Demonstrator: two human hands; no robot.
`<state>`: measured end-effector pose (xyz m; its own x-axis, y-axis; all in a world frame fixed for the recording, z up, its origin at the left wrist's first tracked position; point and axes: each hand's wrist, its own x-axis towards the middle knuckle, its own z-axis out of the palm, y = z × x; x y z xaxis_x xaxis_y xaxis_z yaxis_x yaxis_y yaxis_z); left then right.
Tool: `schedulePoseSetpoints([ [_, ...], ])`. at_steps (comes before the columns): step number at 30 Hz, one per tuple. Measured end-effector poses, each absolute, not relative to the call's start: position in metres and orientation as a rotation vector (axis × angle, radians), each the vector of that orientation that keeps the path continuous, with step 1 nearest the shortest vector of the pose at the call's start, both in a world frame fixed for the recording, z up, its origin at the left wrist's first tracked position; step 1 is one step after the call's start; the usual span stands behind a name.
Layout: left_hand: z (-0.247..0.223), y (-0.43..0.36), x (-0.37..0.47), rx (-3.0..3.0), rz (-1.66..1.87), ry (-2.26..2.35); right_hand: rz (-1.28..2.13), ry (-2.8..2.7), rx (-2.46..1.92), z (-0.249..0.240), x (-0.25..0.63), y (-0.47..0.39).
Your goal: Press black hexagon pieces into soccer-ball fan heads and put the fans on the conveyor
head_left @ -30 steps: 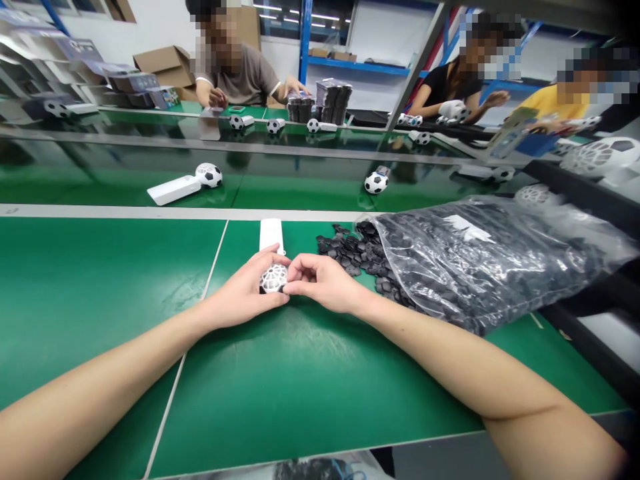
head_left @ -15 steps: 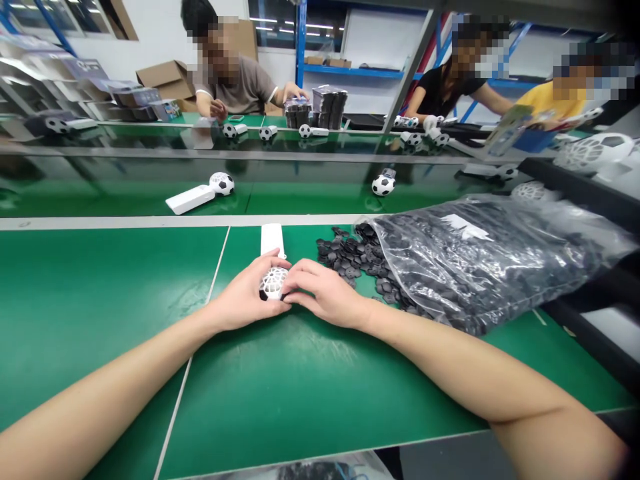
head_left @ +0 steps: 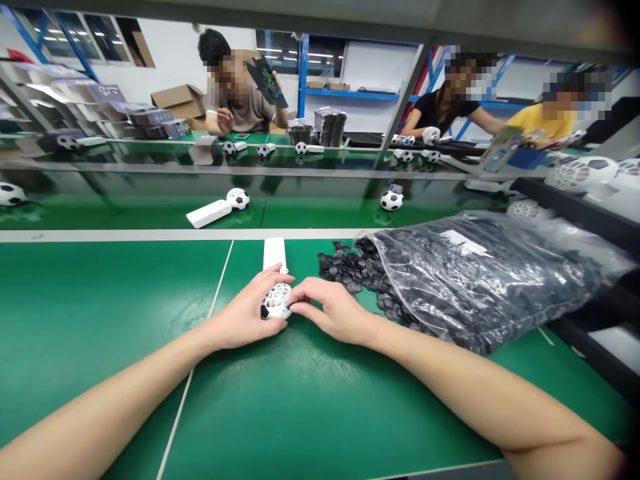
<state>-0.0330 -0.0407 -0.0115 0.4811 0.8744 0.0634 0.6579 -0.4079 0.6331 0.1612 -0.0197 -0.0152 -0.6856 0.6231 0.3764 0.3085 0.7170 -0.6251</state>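
On one green tabletop (head_left: 300,407), two hands (head_left: 244,315) (head_left: 341,308) meet at one ball (head_left: 277,298).

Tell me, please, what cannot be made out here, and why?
Head view:
White ball and white bar: left hand hides whether they join.
Right hand: what it pinches, if anything, is hidden by its fingers.
Leftmost ball: cut off by picture edge.
Plastic bag: glare blurs its dark contents.
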Motion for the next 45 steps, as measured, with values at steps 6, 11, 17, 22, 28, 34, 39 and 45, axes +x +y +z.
schedulePoseSetpoints([
  [6,-0.010,-0.040,-0.033,2.211,0.525,1.213,0.762,-2.220,-0.728,-0.010,0.164,-0.018],
  [11,-0.011,-0.038,-0.034,2.229,0.529,1.172,0.649,-2.303,-0.623,-0.009,0.167,-0.015],
  [17,-0.011,-0.037,-0.033,2.226,0.528,1.164,0.469,-2.480,-0.474,-0.008,0.159,-0.019],
  [22,-0.011,-0.037,-0.033,2.201,0.531,1.168,0.536,-2.433,-0.570,-0.012,0.153,-0.019],
  [28,-0.014,-0.037,-0.032,2.160,0.598,1.191,0.819,-2.134,-0.765,-0.020,0.153,-0.010],
  [34,-0.015,-0.039,-0.026,2.038,0.668,1.273,0.939,-2.046,-0.881,-0.027,0.150,-0.012],
  [39,-0.011,-0.040,-0.026,1.983,0.661,1.246,0.951,-2.104,-0.986,-0.023,0.152,-0.007],
  [45,-0.015,-0.035,-0.032,2.169,0.598,1.317,0.268,-2.516,-1.432,-0.008,0.176,0.010],
])
